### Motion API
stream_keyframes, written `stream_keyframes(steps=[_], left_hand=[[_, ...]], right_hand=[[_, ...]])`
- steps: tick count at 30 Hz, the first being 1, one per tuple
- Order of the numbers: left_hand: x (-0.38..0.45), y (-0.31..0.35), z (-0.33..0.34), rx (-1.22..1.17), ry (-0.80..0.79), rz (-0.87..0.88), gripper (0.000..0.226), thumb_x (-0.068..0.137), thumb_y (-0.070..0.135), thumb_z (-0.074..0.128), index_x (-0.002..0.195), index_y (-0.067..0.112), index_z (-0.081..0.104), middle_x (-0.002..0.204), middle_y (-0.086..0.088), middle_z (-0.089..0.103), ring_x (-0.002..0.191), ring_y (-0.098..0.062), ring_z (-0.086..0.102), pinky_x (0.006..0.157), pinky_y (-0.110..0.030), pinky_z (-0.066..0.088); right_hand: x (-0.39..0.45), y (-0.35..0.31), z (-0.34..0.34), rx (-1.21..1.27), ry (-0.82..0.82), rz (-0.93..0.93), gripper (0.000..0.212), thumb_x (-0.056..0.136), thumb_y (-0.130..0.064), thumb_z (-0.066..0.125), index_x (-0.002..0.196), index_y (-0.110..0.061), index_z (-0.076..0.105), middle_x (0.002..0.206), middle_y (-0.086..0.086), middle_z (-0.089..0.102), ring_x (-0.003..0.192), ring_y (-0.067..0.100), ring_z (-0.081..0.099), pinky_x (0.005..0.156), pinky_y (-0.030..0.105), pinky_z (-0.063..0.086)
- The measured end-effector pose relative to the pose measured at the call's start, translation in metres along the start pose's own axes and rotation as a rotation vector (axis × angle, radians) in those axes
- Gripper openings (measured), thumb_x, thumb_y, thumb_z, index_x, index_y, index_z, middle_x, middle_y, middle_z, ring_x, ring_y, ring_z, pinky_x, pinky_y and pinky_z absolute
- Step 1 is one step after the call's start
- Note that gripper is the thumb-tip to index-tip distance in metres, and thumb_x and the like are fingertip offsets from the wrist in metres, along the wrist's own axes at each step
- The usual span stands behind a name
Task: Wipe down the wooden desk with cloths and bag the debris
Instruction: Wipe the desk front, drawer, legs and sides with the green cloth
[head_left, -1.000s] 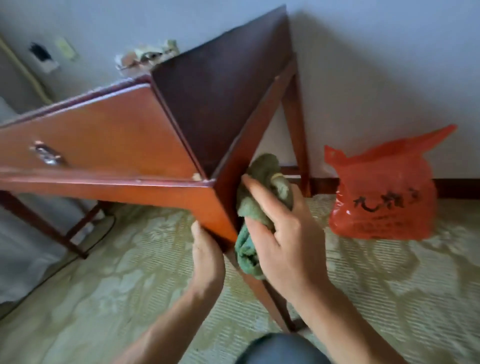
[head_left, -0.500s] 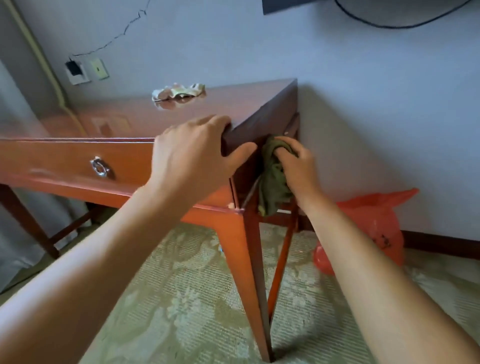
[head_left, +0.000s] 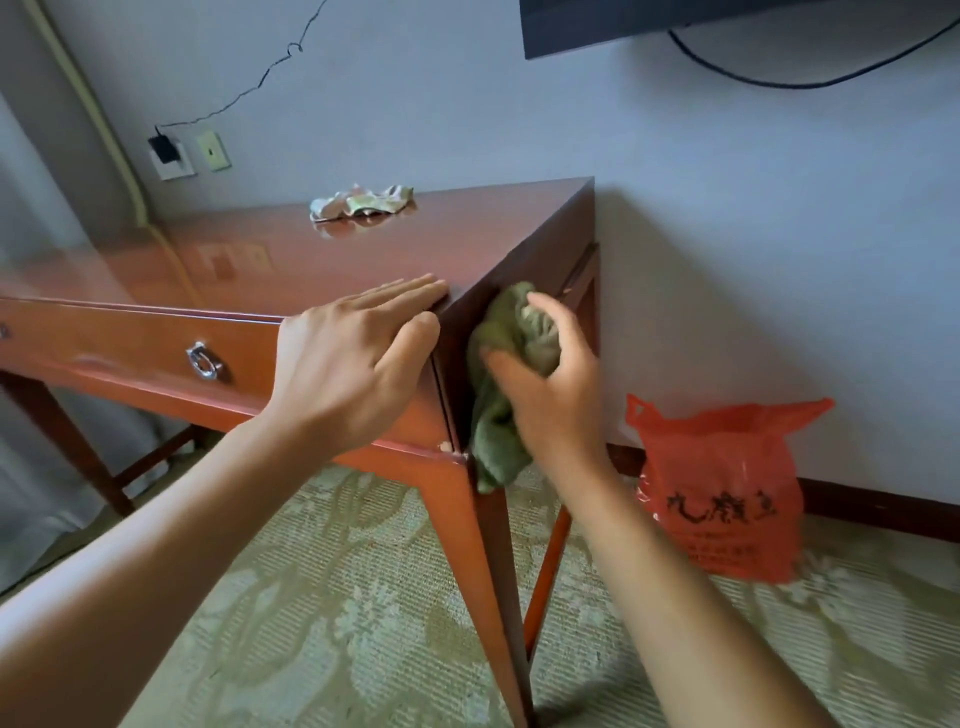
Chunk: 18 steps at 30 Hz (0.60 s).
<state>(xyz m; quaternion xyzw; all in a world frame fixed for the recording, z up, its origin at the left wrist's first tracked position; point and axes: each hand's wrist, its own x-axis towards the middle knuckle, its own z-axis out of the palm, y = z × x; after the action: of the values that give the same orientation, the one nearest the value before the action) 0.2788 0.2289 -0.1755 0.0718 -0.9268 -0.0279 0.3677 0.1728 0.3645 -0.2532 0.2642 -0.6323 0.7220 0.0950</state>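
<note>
Right hand: your right hand (head_left: 550, 395) curls round the green cloth (head_left: 506, 384), thumb and fingers bunching it and pressing it against the dark end panel (head_left: 524, 265) of the surface, at about 1 o'clock from your left hand.
Left hand: your left hand (head_left: 353, 364) lies spread and flat over the near right corner of the surface (head_left: 291, 260), fingers straight and reaching the edge; it holds nothing and, by the look of it, steadies the desk.
Green cloth: its lower tail hangs loose beside the front leg (head_left: 483, 566), touching the panel's bottom edge.
Step in hand: you look to be wiping the end panel, side faces after the top.
Top: it shines and mirrors the wall, so I judge it already wiped, though I cannot confirm that.
Second cloth: a pale, crumpled cloth (head_left: 361, 202) rests on the far part of the top, at 12 o'clock from your left hand, well apart from both hands.
Drawer front: the drawer (head_left: 130, 343) with its metal ring pull (head_left: 204, 360) sits at 9 o'clock; whether it is wiped I cannot tell.
Bag: the orange plastic bag (head_left: 722, 493) stands on the carpet against the wall at 3 o'clock, mouth open; its contents are hidden.
Left to do: bagging looks unfinished, with the pale cloth and any debris not yet collected.
Writing: black characters are printed on the bag, with finer lines beneath; none are legible.
</note>
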Motion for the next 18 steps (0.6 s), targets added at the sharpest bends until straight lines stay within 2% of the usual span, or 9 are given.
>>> stream_keyframes(steps=[2, 3, 5, 7, 11, 14, 16, 18], left_hand=[[0.004, -0.009, -0.006, -0.055, -0.056, 0.009, 0.049, 0.095, 0.046, 0.035, 0.134, 0.047, 0.065, 0.143, 0.029, 0.054, 0.131, 0.021, 0.033, 0.087, -0.005, 0.035], [0.006, -0.012, -0.009, -0.082, -0.08, 0.017, 0.049, 0.095, 0.047, 0.036, 0.134, 0.048, 0.064, 0.143, 0.031, 0.054, 0.133, 0.02, 0.034, 0.095, -0.006, 0.036], [0.009, -0.018, -0.013, -0.121, -0.133, 0.049, 0.047, 0.097, 0.048, 0.037, 0.137, 0.047, 0.063, 0.145, 0.029, 0.053, 0.139, 0.013, 0.039, 0.111, -0.021, 0.039], [0.01, -0.024, -0.013, -0.15, -0.189, 0.106, 0.048, 0.101, 0.048, 0.036, 0.142, 0.041, 0.06, 0.148, 0.024, 0.053, 0.142, 0.006, 0.041, 0.119, -0.031, 0.036], [0.024, -0.034, -0.02, -0.145, -0.235, 0.172, 0.044, 0.1, 0.042, 0.04, 0.138, 0.042, 0.064, 0.142, 0.029, 0.056, 0.137, 0.006, 0.046, 0.115, -0.029, 0.038], [0.042, -0.038, -0.021, -0.166, -0.271, 0.16, 0.045, 0.098, 0.044, 0.038, 0.129, 0.041, 0.07, 0.133, 0.027, 0.063, 0.13, -0.001, 0.053, 0.11, -0.038, 0.045], [0.05, -0.036, -0.013, -0.122, -0.308, 0.176, 0.052, 0.099, 0.051, 0.029, 0.135, 0.041, 0.065, 0.141, 0.023, 0.06, 0.134, -0.007, 0.052, 0.108, -0.039, 0.045], [0.052, -0.036, -0.004, -0.023, -0.316, 0.195, 0.059, 0.099, 0.057, 0.018, 0.144, 0.046, 0.053, 0.151, 0.028, 0.049, 0.142, -0.004, 0.044, 0.103, -0.035, 0.043]], right_hand=[[0.031, 0.002, 0.002, -0.073, 0.003, 0.037, 0.046, 0.092, -0.029, 0.073, 0.137, -0.028, 0.063, 0.127, -0.014, 0.067, 0.118, 0.0, 0.061, 0.107, 0.033, 0.049], [0.041, 0.001, 0.004, -0.113, -0.023, 0.046, 0.041, 0.095, -0.032, 0.069, 0.136, -0.03, 0.064, 0.129, -0.012, 0.066, 0.119, 0.004, 0.06, 0.107, 0.036, 0.049], [0.045, 0.002, 0.007, -0.145, -0.05, 0.07, 0.038, 0.098, -0.035, 0.064, 0.136, -0.031, 0.062, 0.127, -0.012, 0.065, 0.116, 0.006, 0.059, 0.1, 0.031, 0.049], [0.03, -0.001, 0.008, -0.131, -0.031, 0.085, 0.04, 0.097, -0.036, 0.066, 0.136, -0.033, 0.06, 0.124, -0.015, 0.065, 0.112, 0.003, 0.06, 0.093, 0.025, 0.049], [-0.026, -0.022, 0.003, -0.051, -0.016, 0.03, 0.051, 0.085, -0.022, 0.082, 0.13, -0.032, 0.061, 0.114, -0.015, 0.069, 0.104, 0.002, 0.067, 0.091, 0.023, 0.054], [-0.04, -0.041, 0.007, -0.018, -0.015, -0.128, 0.053, 0.083, -0.015, 0.082, 0.132, -0.022, 0.065, 0.117, -0.011, 0.072, 0.109, 0.006, 0.069, 0.093, 0.021, 0.054], [-0.027, -0.047, 0.016, -0.064, 0.005, -0.224, 0.048, 0.086, -0.016, 0.077, 0.132, -0.015, 0.066, 0.123, -0.007, 0.072, 0.115, 0.007, 0.068, 0.098, 0.025, 0.053], [-0.002, -0.042, 0.023, -0.11, 0.034, -0.228, 0.041, 0.088, -0.017, 0.071, 0.129, -0.014, 0.069, 0.121, -0.004, 0.073, 0.111, 0.005, 0.068, 0.097, 0.02, 0.051]])
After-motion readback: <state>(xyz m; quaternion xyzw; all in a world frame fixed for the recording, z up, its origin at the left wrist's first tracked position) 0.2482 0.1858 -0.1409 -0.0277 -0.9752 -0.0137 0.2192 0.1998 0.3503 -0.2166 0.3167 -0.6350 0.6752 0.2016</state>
